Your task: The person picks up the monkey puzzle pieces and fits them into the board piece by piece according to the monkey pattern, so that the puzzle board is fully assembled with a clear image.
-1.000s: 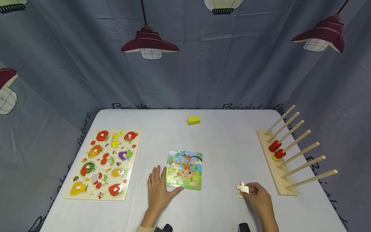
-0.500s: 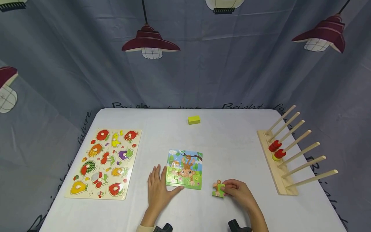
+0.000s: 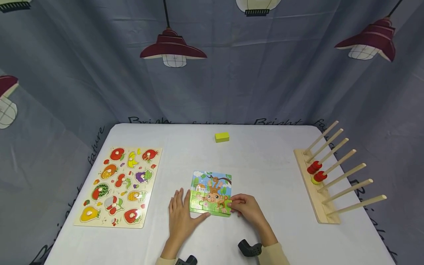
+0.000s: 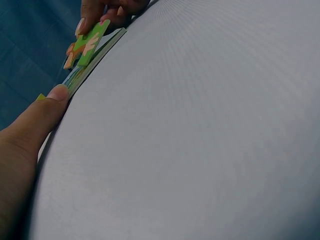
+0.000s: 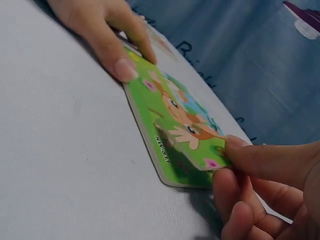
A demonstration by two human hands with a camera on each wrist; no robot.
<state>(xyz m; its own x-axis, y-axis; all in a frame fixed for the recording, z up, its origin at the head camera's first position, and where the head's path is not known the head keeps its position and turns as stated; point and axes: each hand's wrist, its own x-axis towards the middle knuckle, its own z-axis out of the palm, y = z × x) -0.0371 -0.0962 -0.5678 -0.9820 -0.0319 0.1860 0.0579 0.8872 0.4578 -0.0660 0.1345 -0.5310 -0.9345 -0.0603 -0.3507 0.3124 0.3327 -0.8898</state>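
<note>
A square jigsaw puzzle (image 3: 200,179) with a monkey picture lies on the white table. My left hand (image 3: 181,214) rests at its near left corner, fingers straight and thumb along the near edge. Between thumb and fingers, my right hand (image 3: 246,209) pinches a green puzzle piece (image 5: 209,154) over the puzzle's near right corner. The piece is tilted, with part of the monkey and a pink flower printed on it. A gap between piece and board shows in the left wrist view, where the piece (image 4: 90,46) overlaps the puzzle's far part.
On the left lies a fruit peg puzzle board (image 3: 124,147). A yellow block (image 3: 222,137) sits at the back. At the right stands a wooden peg rack (image 3: 313,195) with several upright pegs and red and yellow beads. A grey curtain (image 3: 218,84) hangs behind the table.
My right hand has carried the piece leftward from the right of the table to the puzzle's corner, turning its picture side up. My left hand stays in place.
</note>
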